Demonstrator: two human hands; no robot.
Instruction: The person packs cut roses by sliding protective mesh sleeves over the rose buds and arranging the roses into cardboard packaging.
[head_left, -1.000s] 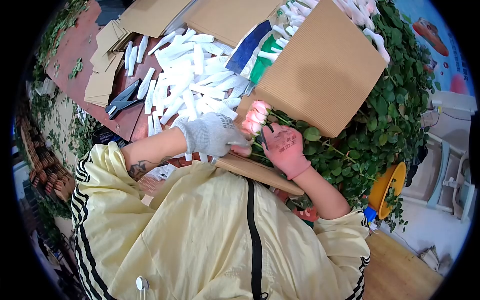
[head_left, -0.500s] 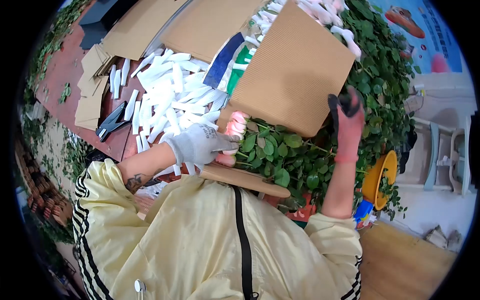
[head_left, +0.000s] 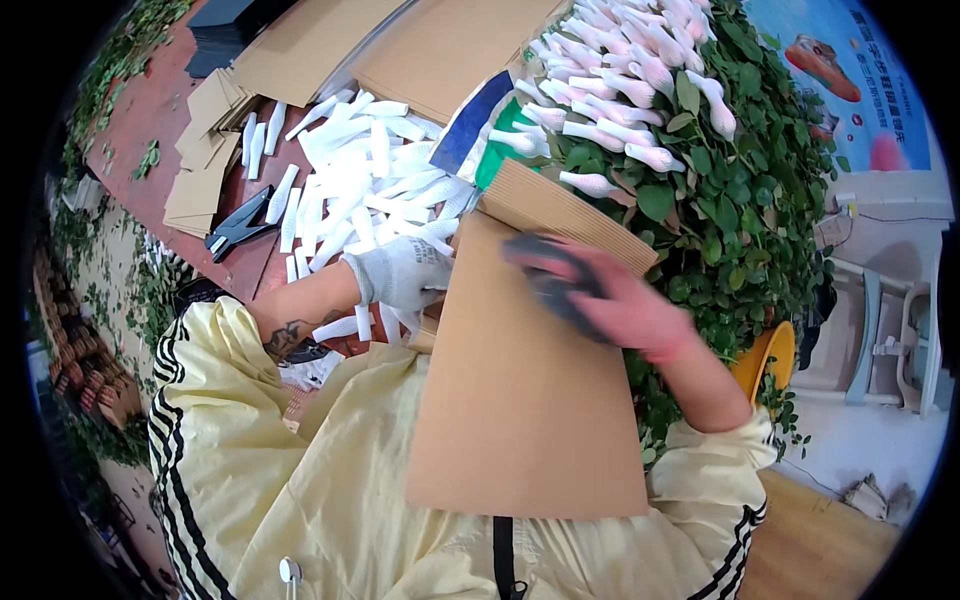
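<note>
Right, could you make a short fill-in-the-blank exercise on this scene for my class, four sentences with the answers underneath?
1. The left hand wears a ____ glove.
2. The motion-blurred hand, seen in front of the brown cardboard sheet, is the person's ____ one.
3. The stapler lying on the red table is ____.
4. The round-rimmed container beside the leaves at the picture's right is ____.

Missing words: grey; right; black; yellow.
</note>
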